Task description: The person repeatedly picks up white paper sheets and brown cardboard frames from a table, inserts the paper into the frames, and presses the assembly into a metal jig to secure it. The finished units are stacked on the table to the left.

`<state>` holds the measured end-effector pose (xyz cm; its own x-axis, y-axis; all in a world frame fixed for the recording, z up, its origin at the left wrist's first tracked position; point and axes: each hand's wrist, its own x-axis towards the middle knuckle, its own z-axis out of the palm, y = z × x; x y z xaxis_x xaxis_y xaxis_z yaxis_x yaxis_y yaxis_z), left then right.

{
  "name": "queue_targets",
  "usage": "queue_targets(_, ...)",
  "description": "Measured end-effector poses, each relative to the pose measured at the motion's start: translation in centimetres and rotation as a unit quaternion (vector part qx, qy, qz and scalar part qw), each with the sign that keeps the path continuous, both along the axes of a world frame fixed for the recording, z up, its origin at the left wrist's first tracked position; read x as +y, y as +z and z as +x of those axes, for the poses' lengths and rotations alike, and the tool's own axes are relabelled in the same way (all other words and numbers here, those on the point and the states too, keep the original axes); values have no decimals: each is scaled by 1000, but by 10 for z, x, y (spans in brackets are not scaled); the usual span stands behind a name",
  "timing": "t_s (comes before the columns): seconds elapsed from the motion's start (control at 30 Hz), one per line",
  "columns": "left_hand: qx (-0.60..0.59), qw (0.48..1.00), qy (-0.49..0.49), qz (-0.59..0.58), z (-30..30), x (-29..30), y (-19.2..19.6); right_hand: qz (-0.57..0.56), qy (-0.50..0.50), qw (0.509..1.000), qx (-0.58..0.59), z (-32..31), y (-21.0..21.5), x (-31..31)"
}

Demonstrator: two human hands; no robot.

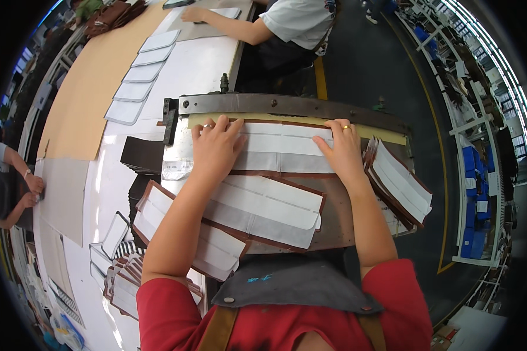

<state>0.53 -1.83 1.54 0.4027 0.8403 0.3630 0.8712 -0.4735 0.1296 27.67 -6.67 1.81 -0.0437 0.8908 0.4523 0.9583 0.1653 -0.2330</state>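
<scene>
A long white-and-grey panel with brown edging (281,143) lies on the metal bed of a bench machine, its far edge along a yellowish strip in front of a dark metal bar (287,106). My left hand (218,143) rests on the panel's left end, fingers spread and bent toward the far edge. At the right end, my right hand (342,146) lies with thumb and fingers apart on the panel. Another brown-edged panel (263,205) lies nearer to me, overlapping a further panel (216,251) under my left forearm. The undersides of my fingers are hidden.
A stack of similar panels (399,181) sits beyond my right forearm. Dark pieces (141,155) are piled left of the machine, with a wire rack (116,234) nearer. Pale pieces (140,73) line the white table. Co-workers' arms (234,26) are at the far side and far left.
</scene>
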Motion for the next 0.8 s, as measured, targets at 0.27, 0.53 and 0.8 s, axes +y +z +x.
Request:
queue_targets(0.27,-2,1000,-4,-11,0,-1,0,-10,-58,988,-145,-10,-7,-13)
queue_targets(0.53,-3,1000,2,-23,-1,-1,-2,26,-56,982,178,-5,2,-6)
queue_targets(0.8,-62,997,2,-35,-3,5,-6,-125,75,988,59,-27,7,20)
